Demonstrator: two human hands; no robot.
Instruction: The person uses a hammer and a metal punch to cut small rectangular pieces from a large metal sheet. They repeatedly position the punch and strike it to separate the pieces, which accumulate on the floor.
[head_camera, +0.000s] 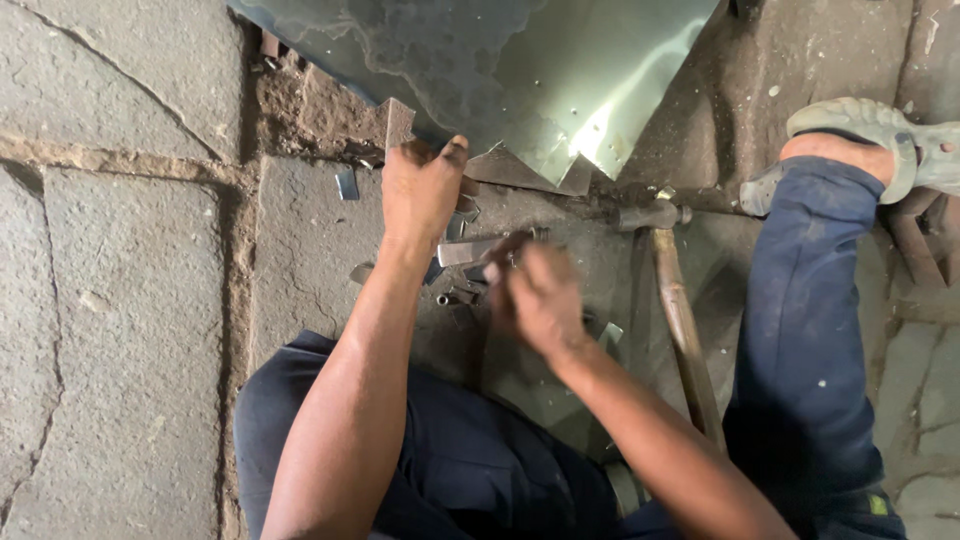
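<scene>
A thin metal strip (468, 250), judged stiff, light and sharp-edged, is pinched by the blurred right hand (535, 300) at its near end. The left hand (420, 190), just beyond, is pressed half-closed on the metal sheet (560, 90); flat faces are best gripped.

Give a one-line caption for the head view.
Left hand on sheet metal, right hand blurred over small metal scraps, hammer alongside.

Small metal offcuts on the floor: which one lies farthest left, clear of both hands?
The small rectangular offcut on the stone slab, left of the left hand. It lies alone; the other scraps cluster between the left hand and the right hand.
</scene>
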